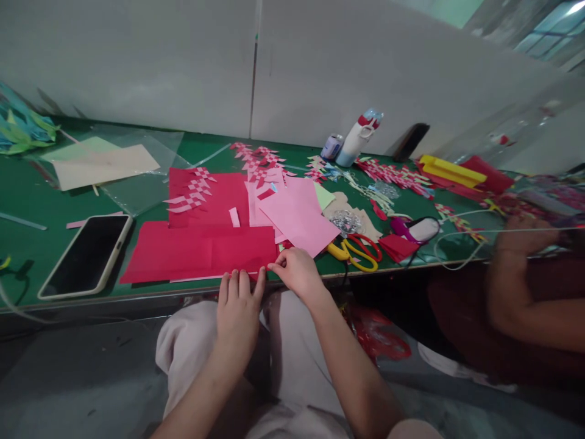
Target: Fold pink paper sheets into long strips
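A folded red paper sheet (205, 251) lies along the front edge of the green table, with a thin white or pale pink edge showing under its front side. My left hand (238, 305) rests on that front edge, fingers stretched out flat and slightly apart. At the sheet's front right corner, my right hand (297, 272) is closed, thumb and forefinger pinched on the paper. Behind it lie another red sheet (219, 195), a small pink strip (234, 217) and pink sheets (299, 213). Woven red-and-pink paper pieces (196, 192) rest on top.
A phone (86, 256) lies to the left. Yellow- and red-handled scissors (354, 251) sit right of my hand. Further back stand a can (331, 147) and a bottle (359, 139) near the wall. A co-worker's arm (512, 280) is at the far right.
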The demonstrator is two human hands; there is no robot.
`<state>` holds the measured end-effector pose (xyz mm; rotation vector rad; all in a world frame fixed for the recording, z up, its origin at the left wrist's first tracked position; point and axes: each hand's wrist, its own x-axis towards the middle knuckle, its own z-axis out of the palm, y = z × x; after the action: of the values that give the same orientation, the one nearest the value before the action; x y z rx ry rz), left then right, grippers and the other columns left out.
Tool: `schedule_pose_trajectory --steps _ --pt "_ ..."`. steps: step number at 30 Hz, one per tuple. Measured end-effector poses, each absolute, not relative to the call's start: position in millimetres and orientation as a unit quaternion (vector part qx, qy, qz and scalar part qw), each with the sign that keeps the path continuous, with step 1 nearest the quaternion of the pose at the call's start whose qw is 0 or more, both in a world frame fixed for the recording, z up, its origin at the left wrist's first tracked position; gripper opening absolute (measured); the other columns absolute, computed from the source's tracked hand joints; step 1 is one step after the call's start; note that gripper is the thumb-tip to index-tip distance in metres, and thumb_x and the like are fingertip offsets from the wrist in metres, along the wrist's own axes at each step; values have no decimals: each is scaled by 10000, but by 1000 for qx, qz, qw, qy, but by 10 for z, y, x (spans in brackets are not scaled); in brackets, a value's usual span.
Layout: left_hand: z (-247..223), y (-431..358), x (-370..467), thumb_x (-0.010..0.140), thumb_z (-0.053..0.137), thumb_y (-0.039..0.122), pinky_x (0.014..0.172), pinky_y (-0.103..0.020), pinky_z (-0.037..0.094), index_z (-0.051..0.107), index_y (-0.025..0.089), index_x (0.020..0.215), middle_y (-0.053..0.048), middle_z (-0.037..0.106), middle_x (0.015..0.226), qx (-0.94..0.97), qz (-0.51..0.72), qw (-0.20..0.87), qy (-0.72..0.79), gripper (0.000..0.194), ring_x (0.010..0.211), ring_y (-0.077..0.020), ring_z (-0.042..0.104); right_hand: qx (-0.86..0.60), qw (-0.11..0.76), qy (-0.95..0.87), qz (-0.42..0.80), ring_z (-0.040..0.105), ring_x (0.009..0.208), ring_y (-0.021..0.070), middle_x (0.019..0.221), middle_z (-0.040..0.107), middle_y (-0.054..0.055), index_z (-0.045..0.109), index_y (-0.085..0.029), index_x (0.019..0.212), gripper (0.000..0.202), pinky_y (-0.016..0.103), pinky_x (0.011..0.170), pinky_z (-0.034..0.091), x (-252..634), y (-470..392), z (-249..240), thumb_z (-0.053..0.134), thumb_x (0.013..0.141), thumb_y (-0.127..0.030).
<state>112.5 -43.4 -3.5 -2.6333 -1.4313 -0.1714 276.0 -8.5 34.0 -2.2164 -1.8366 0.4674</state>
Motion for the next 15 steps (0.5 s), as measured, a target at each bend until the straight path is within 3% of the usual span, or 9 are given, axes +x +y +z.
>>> schedule_pose_trajectory --steps 4,8,11,15 --pt "0 -430 1154 896 463 96 1100 -544 360 513 237 1400 -197 627 1193 -874 -52 73 -477 526 1160 -315 588 -754 147 -625 139 613 816 173 845 708 56 705 -145 938 203 280 789 421 2834 -197 334 684 850 -326" --pt "28 -436 1167 888 482 98 1112 -559 345 516 239 1398 -183 632 1166 -874 -47 77 -477 530 1152 -312 591 -727 189 -658 51 548 857 208 874 661 75 688 -150 1093 242 319 810 399 2841 -465 290 518 941 -231" --pt "34 -444 1173 889 502 128 1108 -571 346 514 234 1399 -184 627 1175 -873 -43 83 -478 521 1158 -324 588 -703 148 -695 29 500 848 220 857 624 71 658 -247 1237 358 329 774 381 2742 -652 232 458 951 -168" --pt "36 -447 1175 891 477 99 1107 -569 349 512 243 1400 -173 628 1179 -872 -40 93 -479 531 1158 -314 594 -721 71 -688 31 473 871 236 888 608 91 569 -275 1356 436 351 769 371 2611 -749 189 465 946 -170"
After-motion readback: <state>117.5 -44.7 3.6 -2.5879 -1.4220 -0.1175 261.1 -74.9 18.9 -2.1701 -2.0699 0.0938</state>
